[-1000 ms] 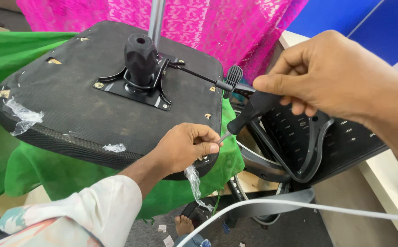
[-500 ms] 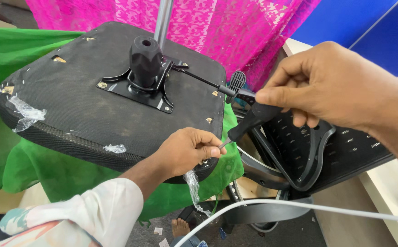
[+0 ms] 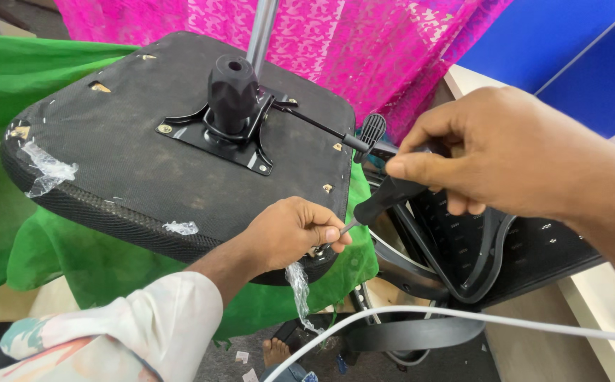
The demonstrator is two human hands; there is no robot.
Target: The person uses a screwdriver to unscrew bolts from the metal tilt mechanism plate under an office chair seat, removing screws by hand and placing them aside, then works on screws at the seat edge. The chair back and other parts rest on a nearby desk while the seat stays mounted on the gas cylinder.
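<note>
An upturned black office chair seat [image 3: 145, 163] lies on a green cloth, its metal mounting plate and black hub [image 3: 233, 92] facing up, with a thin lever and paddle knob [image 3: 371, 131] sticking out to the right. My left hand [image 3: 290, 233] pinches something small, likely a screw, at the seat's near right edge. My right hand [image 3: 505, 152] grips the black handle of a screwdriver [image 3: 385, 198] whose metal tip meets the left fingertips.
A black mesh chair back with curved frame [image 3: 477, 262] lies right of the seat. A white cable [image 3: 463, 318] crosses the foreground. Pink lace fabric [image 3: 392, 42] and a blue panel [image 3: 576, 56] hang behind. Clear plastic scraps cling to the seat. A bare foot [image 3: 276, 350] shows below.
Both hands stay at the seat's near right edge; the screwdriver handle has shifted slightly, while the view has drifted a little.
</note>
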